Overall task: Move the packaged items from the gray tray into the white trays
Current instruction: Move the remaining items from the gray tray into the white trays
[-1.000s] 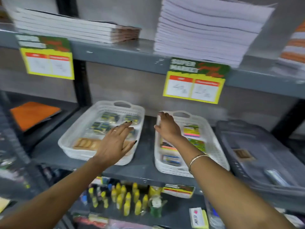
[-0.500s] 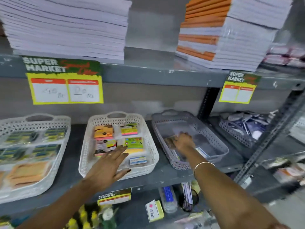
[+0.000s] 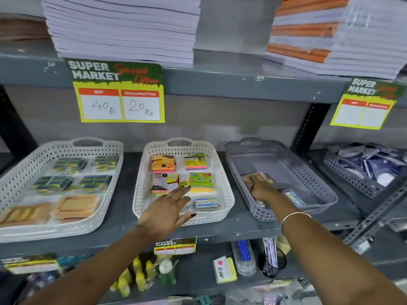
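While the left hand (image 3: pixel 166 213) hovers, fingers spread, over the middle white tray (image 3: pixel 224 194), the right hand (image 3: pixel 263 190) reaches into the gray tray (image 3: pixel 326 190) (its grip unclear) onto a tan packaged item (image 3: pixel 256 178).

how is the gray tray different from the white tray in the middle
The gray tray is gray and mostly bare, with only a few packets near its front; the middle white tray is white and filled with colorful packs. The right hand reaches into the gray tray, while the left hand hovers open over the white one. Both are perforated, handled baskets on the same shelf.
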A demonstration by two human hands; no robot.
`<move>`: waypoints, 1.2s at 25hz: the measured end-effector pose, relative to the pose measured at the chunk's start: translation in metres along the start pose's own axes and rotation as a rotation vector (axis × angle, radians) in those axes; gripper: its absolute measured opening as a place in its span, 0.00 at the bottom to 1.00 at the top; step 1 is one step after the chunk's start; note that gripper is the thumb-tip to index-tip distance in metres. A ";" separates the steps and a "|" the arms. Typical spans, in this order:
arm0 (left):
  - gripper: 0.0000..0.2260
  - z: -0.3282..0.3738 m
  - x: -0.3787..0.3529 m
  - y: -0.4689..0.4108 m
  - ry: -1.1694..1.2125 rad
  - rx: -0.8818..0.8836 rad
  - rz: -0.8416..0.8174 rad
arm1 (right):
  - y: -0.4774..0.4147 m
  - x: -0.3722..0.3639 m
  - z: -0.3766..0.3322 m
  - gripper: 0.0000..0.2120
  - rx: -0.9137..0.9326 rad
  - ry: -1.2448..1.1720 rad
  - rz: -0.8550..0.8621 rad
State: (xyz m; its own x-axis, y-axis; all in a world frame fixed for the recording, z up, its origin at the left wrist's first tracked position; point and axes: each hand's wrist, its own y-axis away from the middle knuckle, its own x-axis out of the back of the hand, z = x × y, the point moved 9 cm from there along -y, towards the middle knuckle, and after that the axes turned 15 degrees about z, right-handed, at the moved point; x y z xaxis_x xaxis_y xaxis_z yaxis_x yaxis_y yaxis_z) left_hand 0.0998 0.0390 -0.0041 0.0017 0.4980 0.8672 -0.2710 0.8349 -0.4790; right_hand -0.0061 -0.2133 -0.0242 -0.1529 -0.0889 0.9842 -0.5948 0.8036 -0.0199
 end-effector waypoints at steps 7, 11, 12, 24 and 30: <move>0.46 0.002 0.003 0.001 0.025 0.027 0.005 | 0.006 -0.009 0.006 0.21 -0.079 0.007 -0.070; 0.39 -0.007 0.010 0.009 -0.024 0.023 0.002 | 0.008 -0.014 0.010 0.20 -0.067 0.023 -0.127; 0.37 -0.014 0.014 0.017 -0.070 0.030 0.003 | 0.009 -0.014 0.012 0.19 -0.076 0.017 -0.116; 0.32 -0.067 0.027 0.081 -0.169 0.263 0.079 | -0.003 0.063 -0.075 0.30 -0.049 -0.161 0.397; 0.32 -0.071 0.024 0.085 -0.177 0.188 0.073 | 0.033 -0.007 -0.172 0.19 0.561 -0.129 -0.061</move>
State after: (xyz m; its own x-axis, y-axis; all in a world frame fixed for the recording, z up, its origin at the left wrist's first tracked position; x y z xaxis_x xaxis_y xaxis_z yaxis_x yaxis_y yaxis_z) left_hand 0.1449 0.1382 -0.0331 -0.1886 0.4930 0.8494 -0.4379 0.7319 -0.5220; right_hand 0.1111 -0.0844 -0.0010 -0.1792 -0.2244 0.9579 -0.9275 0.3633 -0.0884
